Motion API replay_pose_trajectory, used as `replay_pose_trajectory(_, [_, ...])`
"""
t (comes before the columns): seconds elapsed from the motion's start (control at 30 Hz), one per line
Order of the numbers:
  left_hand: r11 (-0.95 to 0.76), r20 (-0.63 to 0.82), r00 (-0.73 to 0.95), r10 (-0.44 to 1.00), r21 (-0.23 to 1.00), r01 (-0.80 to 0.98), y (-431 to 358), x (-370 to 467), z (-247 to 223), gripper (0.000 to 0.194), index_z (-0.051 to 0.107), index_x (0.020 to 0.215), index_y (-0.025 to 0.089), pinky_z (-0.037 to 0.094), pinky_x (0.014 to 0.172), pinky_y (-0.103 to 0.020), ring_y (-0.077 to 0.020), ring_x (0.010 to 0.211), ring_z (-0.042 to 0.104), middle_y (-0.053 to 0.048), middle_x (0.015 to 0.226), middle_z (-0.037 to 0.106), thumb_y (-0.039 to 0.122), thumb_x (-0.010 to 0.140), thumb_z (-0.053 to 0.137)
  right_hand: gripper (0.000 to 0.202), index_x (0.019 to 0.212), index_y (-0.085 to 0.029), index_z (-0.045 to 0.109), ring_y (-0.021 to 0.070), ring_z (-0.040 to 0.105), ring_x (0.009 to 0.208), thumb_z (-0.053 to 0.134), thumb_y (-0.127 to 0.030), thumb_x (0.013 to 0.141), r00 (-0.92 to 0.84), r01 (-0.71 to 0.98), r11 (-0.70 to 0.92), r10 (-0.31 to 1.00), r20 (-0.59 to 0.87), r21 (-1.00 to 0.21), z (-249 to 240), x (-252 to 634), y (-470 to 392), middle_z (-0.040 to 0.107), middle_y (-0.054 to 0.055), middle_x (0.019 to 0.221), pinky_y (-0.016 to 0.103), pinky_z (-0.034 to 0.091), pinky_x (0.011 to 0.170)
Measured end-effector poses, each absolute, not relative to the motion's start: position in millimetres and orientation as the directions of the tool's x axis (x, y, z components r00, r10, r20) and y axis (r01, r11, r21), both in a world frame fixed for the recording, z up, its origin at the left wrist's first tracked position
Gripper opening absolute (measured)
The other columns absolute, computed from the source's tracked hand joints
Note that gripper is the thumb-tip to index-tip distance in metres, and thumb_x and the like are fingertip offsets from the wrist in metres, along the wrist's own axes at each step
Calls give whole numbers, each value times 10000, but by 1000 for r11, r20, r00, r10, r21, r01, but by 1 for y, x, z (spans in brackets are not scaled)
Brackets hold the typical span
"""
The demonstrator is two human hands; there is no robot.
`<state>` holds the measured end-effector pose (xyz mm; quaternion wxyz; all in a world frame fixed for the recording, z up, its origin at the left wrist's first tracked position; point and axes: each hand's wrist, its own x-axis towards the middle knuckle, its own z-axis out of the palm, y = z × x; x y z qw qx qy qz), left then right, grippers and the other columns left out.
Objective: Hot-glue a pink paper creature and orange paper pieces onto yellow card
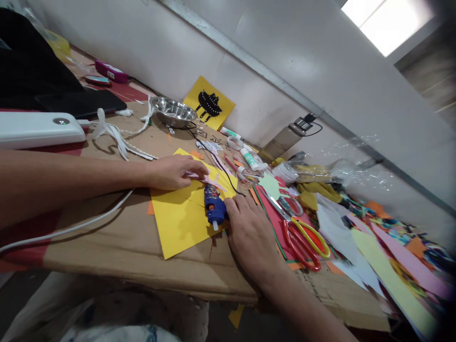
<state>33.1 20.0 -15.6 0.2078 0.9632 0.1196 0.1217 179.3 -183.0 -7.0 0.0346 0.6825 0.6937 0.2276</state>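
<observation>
A yellow sheet (174,213) lies on the cardboard-covered table. Over its upper part, my left hand (174,172) has its fingers closed on a pink paper cutout (216,181). A blue glue gun (214,209) with a whitish glue stick poking from its back end is above the sheet. My right hand (251,232) is wrapped round the glue gun's handle, which the hand mostly hides. The gun's front end is close to the pink cutout; whether they touch cannot be made out. A black cord (226,168) runs past the gun towards a steel bowl.
Red-and-yellow scissors (302,237) lie on coloured sheets at the right, near paper scraps (384,270). A steel bowl (174,113), glue sticks (249,159) and a bottle (283,142) stand behind. A white cable (89,219) crosses the left side.
</observation>
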Motion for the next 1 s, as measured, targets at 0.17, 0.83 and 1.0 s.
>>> replay_pose_trajectory(0.17, [-887,191,943,274,429,171,21,33,-17,502,606,1247,196,442,963,-274,-195,1125,612,-51,1222,689,88,765,512,200,940,-195,569,243,519,850,472,-33,875,-67,923,-43,961,267,383,-7,180,-183,621,75,912,357,390,745])
replay_pose_trajectory(0.83, [-869,160,952,261,467,160,24,34,-17,567,569,1284,194,433,1018,-294,-197,1200,580,-46,1288,660,60,739,490,181,964,-173,585,261,522,893,500,-40,876,-57,954,-21,967,248,301,-7,179,-189,623,89,952,376,414,777])
replay_pose_trajectory(1.0, [-848,170,944,283,503,164,25,32,-17,531,573,1256,192,446,994,-278,-183,1185,593,-41,1274,666,58,752,473,183,945,-176,583,259,521,875,492,-34,874,-66,958,-13,963,263,287,-9,178,-186,623,87,940,374,417,774])
